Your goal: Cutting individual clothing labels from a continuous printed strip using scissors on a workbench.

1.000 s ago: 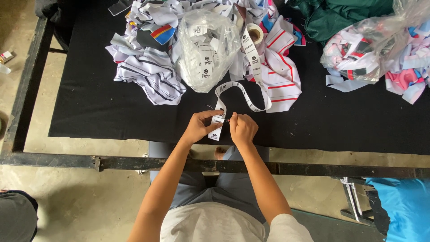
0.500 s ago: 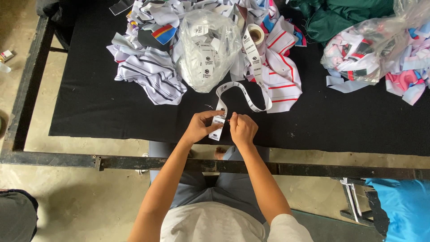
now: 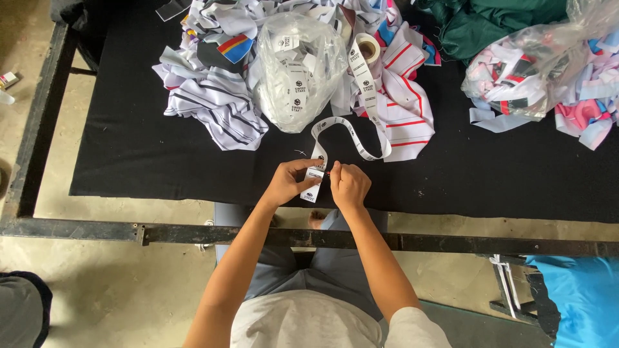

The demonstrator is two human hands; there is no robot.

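Left hand [image 3: 288, 183] is pinching the free end of a long white woven label ribbon with small dark printed marks [image 3: 351, 132], right at the near edge of the black cloth-covered tabletop [image 3: 129, 154]. Right hand [image 3: 350, 187] is closed up against it, touching, fingers curled around something small with a bit of red showing; can't tell what it is.

From the hands the ribbon loops up across the tabletop to one white roll [image 3: 369, 48] further back, so it looks like there's plenty of ribbon left to work through. Just beside that sits one clear plastic bag of loose cut white labels [image 3: 296, 67], pretty full, so a good batch seems done already.

Count-wise: one ribbon, one roll, two clear bags, the second one [image 3: 529, 71] at the right stuffed with pink, white and blue fabric scraps. One heap of striped white fabric pieces [image 3: 213, 103] lies left of the label bag, and a dark green cloth [image 3: 490, 26] is bunched at the back.
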